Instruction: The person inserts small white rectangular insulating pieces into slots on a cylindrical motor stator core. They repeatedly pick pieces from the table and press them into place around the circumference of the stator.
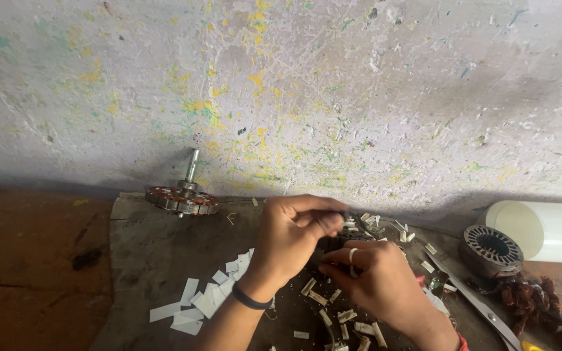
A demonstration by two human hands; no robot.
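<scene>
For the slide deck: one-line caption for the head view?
Left hand and right hand work a small dark part over a mat strewn with paper strips, wound stator behind.

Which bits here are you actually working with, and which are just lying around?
In hand:
left hand
right hand
dark part between them, mostly hidden

Lying about:
wound stator on shaft
bare stator
white roll
paper strips
scissors

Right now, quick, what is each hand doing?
Left hand: fingers pinched shut on a small dark part, too hidden to name.
Right hand: curled beside the same part; whether it grips anything cannot be told.
</scene>
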